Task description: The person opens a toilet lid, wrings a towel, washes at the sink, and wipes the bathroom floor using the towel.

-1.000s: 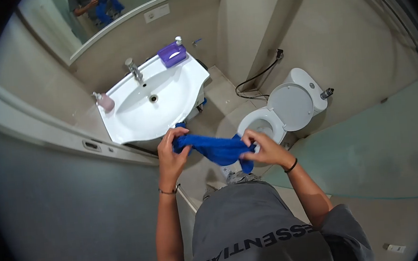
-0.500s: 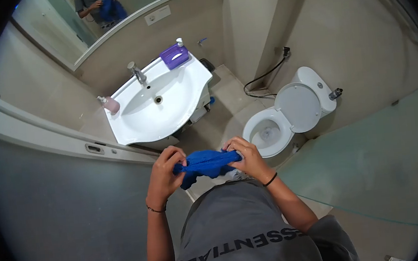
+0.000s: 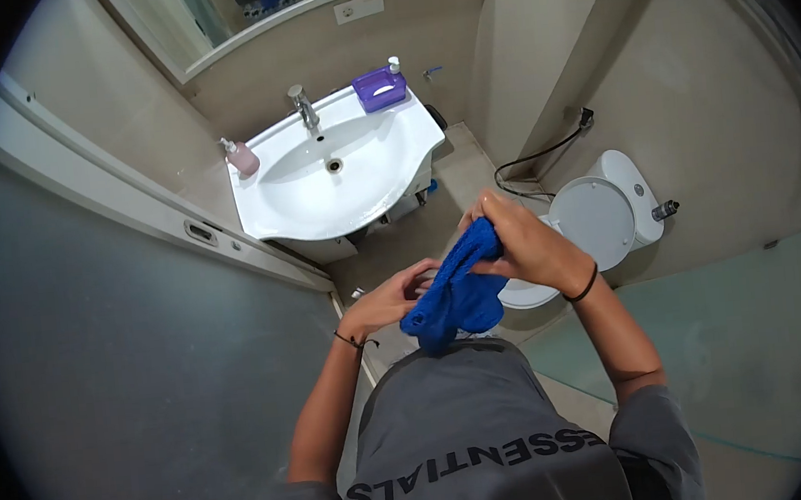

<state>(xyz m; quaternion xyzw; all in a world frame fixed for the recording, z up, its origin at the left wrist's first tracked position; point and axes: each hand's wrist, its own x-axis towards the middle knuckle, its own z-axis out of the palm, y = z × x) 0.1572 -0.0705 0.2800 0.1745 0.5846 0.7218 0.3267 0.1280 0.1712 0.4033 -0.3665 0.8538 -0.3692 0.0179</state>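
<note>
Blue cloth (image 3: 466, 287), bunched and folded, hangs in the air on the near side of the sink (image 3: 321, 211), off toward the sink's right and well apart from it. The person's right hand (image 3: 529, 243) has its grip clamped on the upper end of the cloth, the end closer to the sink, with thumb and fingers pinching the fabric. The left hand (image 3: 395, 298), nearer to the sink's front edge than the cloth's lower end is, has its bent fingers at the cloth's left side; their tips are partly hidden, so whether that grip is closed on the fabric I cannot tell. A thin bracelet (image 3: 356, 341) circles the left wrist and a black band (image 3: 583, 284) the right one, both on the near side of the sink. At the sink's back edge stand a metal tap (image 3: 305, 111) and, right of it, a purple soap dish (image 3: 379, 90); a pink soap bottle (image 3: 243, 159) stands at the sink's left end. Right of the sink is a white toilet (image 3: 593, 219), lid raised, its bowl partly covered by the right hand. A mirror (image 3: 181, 26) hangs on the wall behind the sink, and a frosted door (image 3: 144, 368) fills the space on the sink's near left.
</note>
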